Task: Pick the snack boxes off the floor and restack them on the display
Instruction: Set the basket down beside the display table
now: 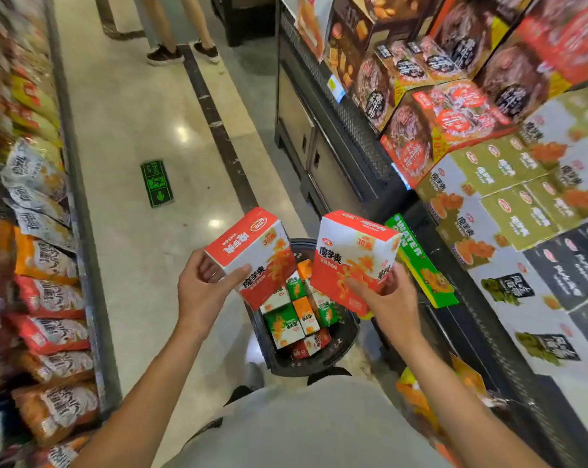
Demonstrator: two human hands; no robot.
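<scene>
A shop aisle with a pale glossy floor (133, 106) runs away from the camera, packed shelves on both sides. Two red-and-white snack boxes are held up in the air over a dark basket (346, 346) that stands on the floor. The left box (252, 256) sits in the left hand (204, 288), thumb curled over its near white face and fingers wrapped round the near left corner; its long axis tilts from lower right up toward the upper left, red top panel facing away and up. The right box (353, 261) is gripped by the right hand (383, 298) from below, thumb across the red front face and fingers behind the lower right corner; it stands nearly upright, leaning slightly right, its printed front toward the camera. The two boxes are near each other but apart, with the basket showing in the gap. Inside the basket lie smaller boxes (299, 315) in green, orange, red and white, jumbled at mixed angles. Just right of the right box a green carton (420, 261) juts from the display (522, 197), where olive, white and black boxes are stacked in sloping tiers. On the left, a shelf of bagged snacks (46, 258) lines the aisle. Farther up the aisle, a person's legs and dark shoes (181, 52) stand on the floor.
</scene>
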